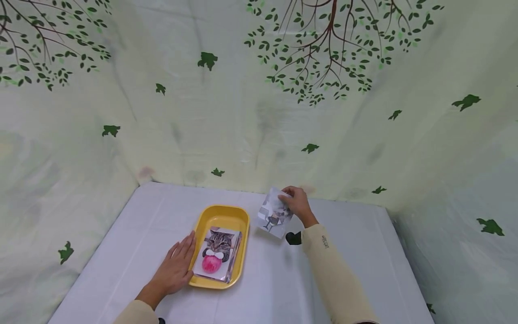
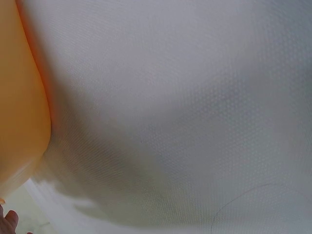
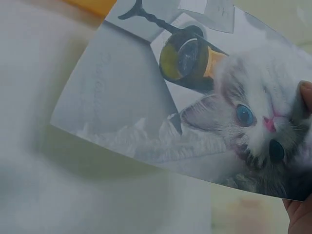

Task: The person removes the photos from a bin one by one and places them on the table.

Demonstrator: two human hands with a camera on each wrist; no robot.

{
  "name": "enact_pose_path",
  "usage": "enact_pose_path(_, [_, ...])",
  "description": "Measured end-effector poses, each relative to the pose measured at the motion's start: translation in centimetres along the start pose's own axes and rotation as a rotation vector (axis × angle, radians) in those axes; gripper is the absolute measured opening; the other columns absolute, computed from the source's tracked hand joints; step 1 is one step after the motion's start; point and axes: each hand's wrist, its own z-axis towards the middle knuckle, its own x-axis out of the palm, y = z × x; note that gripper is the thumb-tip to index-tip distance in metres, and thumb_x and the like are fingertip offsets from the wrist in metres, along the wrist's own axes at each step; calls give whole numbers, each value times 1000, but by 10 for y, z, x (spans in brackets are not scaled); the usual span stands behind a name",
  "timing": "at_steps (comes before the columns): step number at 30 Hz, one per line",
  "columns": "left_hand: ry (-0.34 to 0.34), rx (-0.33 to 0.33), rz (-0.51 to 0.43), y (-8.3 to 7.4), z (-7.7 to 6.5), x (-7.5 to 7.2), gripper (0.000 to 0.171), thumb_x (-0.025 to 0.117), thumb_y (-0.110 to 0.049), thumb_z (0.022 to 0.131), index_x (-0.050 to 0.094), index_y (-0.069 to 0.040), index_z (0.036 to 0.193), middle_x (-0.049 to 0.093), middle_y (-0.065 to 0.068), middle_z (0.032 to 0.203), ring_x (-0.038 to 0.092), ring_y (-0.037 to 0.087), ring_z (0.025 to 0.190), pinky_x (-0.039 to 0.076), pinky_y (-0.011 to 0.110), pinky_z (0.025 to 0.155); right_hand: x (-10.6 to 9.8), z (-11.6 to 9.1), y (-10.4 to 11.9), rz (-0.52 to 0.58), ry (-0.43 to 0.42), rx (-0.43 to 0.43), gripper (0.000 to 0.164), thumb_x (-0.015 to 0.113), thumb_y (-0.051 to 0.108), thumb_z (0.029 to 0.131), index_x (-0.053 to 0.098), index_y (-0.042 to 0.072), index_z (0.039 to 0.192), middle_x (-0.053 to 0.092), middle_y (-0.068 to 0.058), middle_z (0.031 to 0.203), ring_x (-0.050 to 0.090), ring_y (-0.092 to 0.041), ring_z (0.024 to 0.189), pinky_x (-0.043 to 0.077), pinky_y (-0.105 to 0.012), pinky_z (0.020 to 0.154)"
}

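Observation:
My right hand [image 1: 297,202] pinches a cat picture card [image 1: 276,213] by its upper right part, above the table to the right of a yellow tray [image 1: 246,225]. In the right wrist view the card [image 3: 141,97] shows a blue-eyed kitten and a goblet, with the thumb at its edge. Inside the tray lies a stack of picture cards [image 1: 217,257]; the top one has a tabby cat and a pink ball. My left hand [image 1: 174,267] rests against the tray's left side with its fingers extended. The left wrist view catches the tray's side [image 2: 22,107] and a few fingertips.
The white table [image 1: 340,274] bears a black heart-shaped mark [image 1: 293,238] beside the right sleeve. Behind the table hangs a pale curtain [image 1: 243,112] with printed leaves and branches, and it continues along both sides.

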Motion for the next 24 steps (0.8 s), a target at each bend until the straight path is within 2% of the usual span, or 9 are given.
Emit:
enact_pose_path(4, [21,-7,0,1,-1,-2,81,60,-23,80,25,6,146,20,17,155,23,33,140,22,51,111,9,3,-11,-50,55,27,20,68,18,89,68,4,103,68,-12,105,60,-23,87,51,-41,80])
enact_pose_path(8, [96,-32,-9,1,0,-5,81,58,-24,82,22,5,148,16,16,157,19,32,142,18,51,113,23,7,-21,-86,108,54,17,68,18,89,68,6,101,67,-11,113,59,-25,98,48,-43,90])
enact_pose_path(10, [108,-38,-17,1,0,-6,81,58,-24,82,22,5,148,16,16,158,19,32,142,15,49,115,29,9,-26,-99,125,55,16,68,17,89,68,6,101,66,-11,116,58,-26,103,47,-44,94])
enact_pose_path(15, [78,-34,-30,-3,-2,-2,80,58,-24,81,25,5,147,18,15,157,19,30,142,4,41,118,41,7,-35,-100,156,58,14,69,16,88,69,6,99,67,-11,114,59,-26,102,47,-45,94])
enact_pose_path(17, [74,-35,-22,-4,-2,-2,80,58,-25,81,25,5,147,19,15,157,19,30,142,7,44,118,45,5,-36,-100,169,62,14,68,15,89,69,6,99,67,-11,111,59,-26,100,47,-45,92])
enact_pose_path(19, [80,-37,-4,-4,-2,-3,80,58,-26,81,25,5,147,19,16,157,20,30,142,14,48,116,49,3,-36,-133,185,56,15,68,16,89,69,6,101,67,-11,109,60,-27,99,47,-46,91])
enact_pose_path(21, [84,-41,10,-4,-2,-5,80,58,-26,81,26,5,147,19,16,157,21,30,142,20,51,113,53,1,-34,-195,200,29,17,67,16,90,68,7,104,67,-11,107,60,-29,99,44,-49,94])
enact_pose_path(24, [89,-48,14,-4,-2,-8,79,58,-25,81,27,6,147,21,16,156,22,31,142,21,52,113,60,1,-32,-308,198,-9,19,66,18,90,68,9,107,67,-10,106,60,-33,101,37,-55,98])
